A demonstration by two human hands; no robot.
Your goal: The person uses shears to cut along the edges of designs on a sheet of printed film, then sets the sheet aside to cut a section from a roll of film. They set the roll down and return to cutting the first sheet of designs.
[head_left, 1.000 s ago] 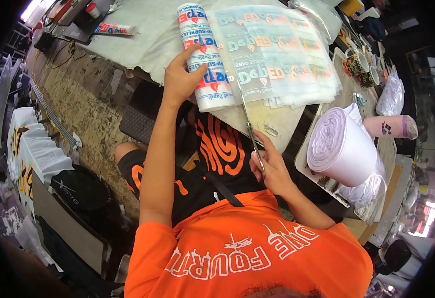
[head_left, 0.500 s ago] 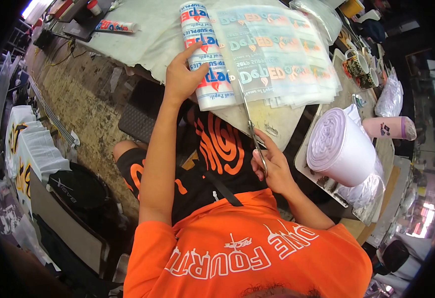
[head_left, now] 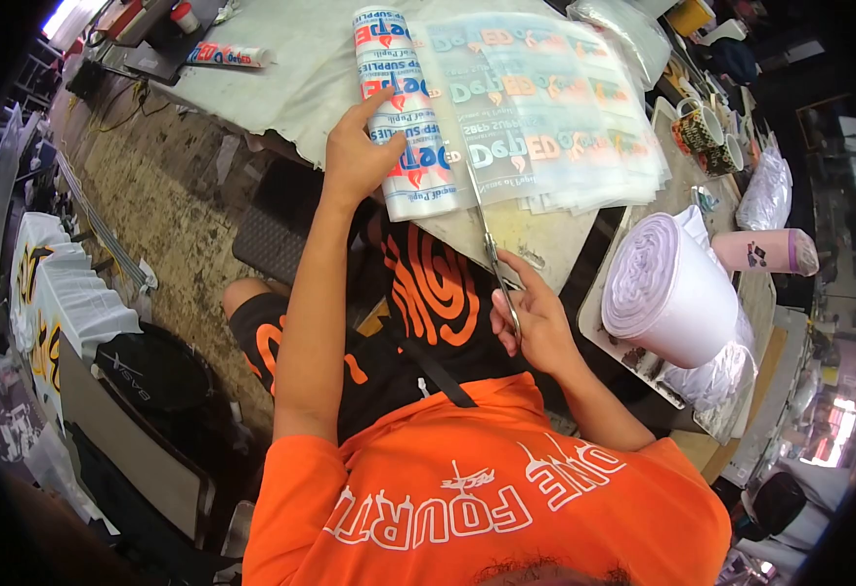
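Observation:
A roll of printed plastic film [head_left: 410, 200] lies lengthwise on the table, with white film and blue and red lettering. My left hand [head_left: 362, 151] grips the left side of this roll, its thumb and fingers on the printed surface. Flat film from the roll reaches right over a stack of printed film sheets [head_left: 545, 107]. In my right hand [head_left: 535, 317] is a pair of long scissors [head_left: 490, 244], held by the handles near my lap. Their blades point away from me and meet the film's near edge, just right of the roll.
To the right stands a thick white roll of material [head_left: 672, 293], beside a pink cylinder [head_left: 765, 252]. Behind them are patterned mugs [head_left: 699, 127] and a clear plastic bundle [head_left: 768, 190]. Another printed roll [head_left: 228, 54] lies at the far left of the table. A black round seat [head_left: 154, 376] is at lower left.
The printed roll has shifted very slightly toward me and left. My right hand and the scissors have moved a little left. My left hand keeps its place on the roll.

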